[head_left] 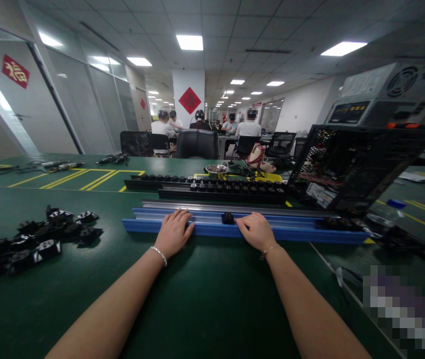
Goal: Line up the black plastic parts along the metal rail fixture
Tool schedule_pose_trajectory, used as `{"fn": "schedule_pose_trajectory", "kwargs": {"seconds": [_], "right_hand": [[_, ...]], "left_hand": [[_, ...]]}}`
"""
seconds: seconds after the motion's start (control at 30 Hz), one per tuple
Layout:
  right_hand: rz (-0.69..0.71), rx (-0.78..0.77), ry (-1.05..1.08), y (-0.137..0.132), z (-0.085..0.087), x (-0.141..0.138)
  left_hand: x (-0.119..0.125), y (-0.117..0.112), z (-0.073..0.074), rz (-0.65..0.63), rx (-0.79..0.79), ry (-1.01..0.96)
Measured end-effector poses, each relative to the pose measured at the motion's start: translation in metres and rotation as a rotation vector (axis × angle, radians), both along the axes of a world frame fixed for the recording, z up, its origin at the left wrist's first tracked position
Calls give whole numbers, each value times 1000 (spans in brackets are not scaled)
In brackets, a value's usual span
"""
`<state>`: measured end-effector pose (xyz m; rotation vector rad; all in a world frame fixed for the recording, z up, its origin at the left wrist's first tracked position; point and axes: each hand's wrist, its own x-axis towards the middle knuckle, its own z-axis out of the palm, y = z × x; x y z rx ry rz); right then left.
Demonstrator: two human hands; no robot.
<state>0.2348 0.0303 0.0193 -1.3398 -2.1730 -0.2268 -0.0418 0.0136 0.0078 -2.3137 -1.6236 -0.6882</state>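
A long blue channel rail (205, 230) lies across the green table in front of me. My left hand (175, 230) rests on its left half, palm down with fingers stretched out. A small black block (228, 218) sits in the channel between my hands. Just right of that block, my right hand (257, 230) is over the rail with its fingers curled and their tips beside the block. What lies under those fingers is hidden. More black pieces (341, 223) sit at the rail's right end.
Loose black pieces (36, 239) are heaped at left. Behind the rail stand black strips (219, 192) filled with small parts, and a metal dish (217, 169). An opened computer case (354, 164) stands at right. Cables and tools (59, 166) lie far left. People sit in the background.
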Motion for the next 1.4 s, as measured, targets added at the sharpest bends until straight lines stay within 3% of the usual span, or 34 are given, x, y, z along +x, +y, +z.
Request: {"fn": "schedule_pose_trajectory", "kwargs": {"seconds": [0.67, 1.4], "right_hand": [[72, -66, -94, -1, 3, -9], [86, -180, -170, -9, 8, -22]], "left_hand": [[8, -7, 5, -220, -86, 151], [11, -10, 5, -204, -66, 263]]}}
